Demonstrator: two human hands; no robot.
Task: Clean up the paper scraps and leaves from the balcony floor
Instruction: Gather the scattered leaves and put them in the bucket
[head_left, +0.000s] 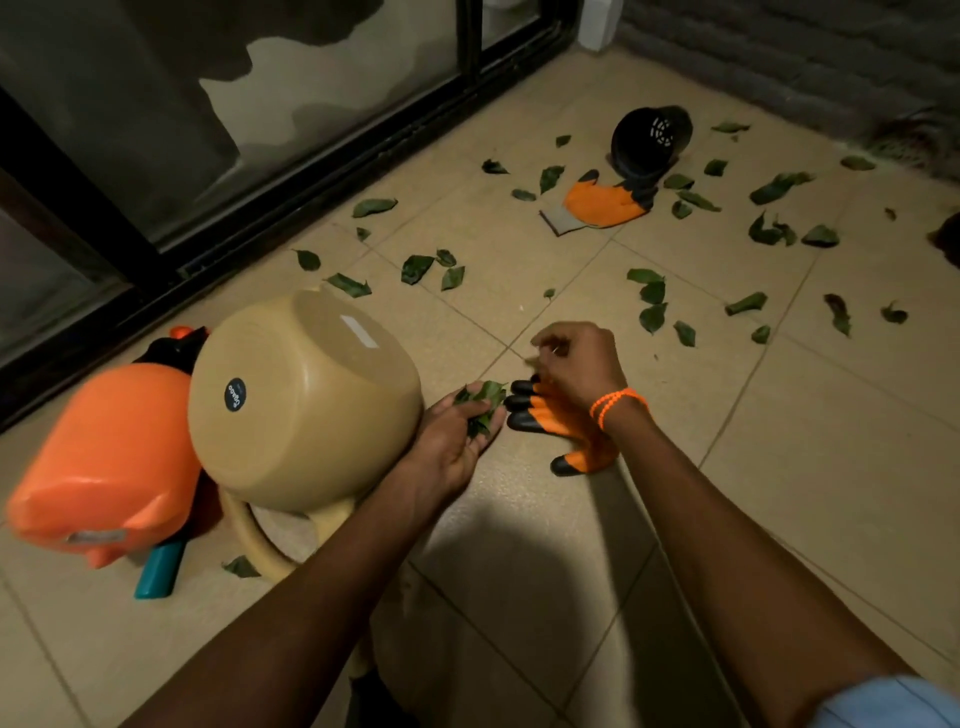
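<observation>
Palm-up left hand (457, 441) cupping a bunch of green leaves (480, 408), fingers curled loosely round them. Just right of that bunch, right hand (579, 366) with fingertips pinched together above an orange, black-tipped rubber glove (563, 421) on the floor; held scrap too small to tell. Beyond both hands, loose green leaves (652, 317) scattered across beige tiles (810, 499).

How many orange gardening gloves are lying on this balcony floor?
2. One glove lies on the tiles under the right hand, near the left hand's leaves. The other glove lies farther off beside the tipped black pot. None else visible.
</observation>
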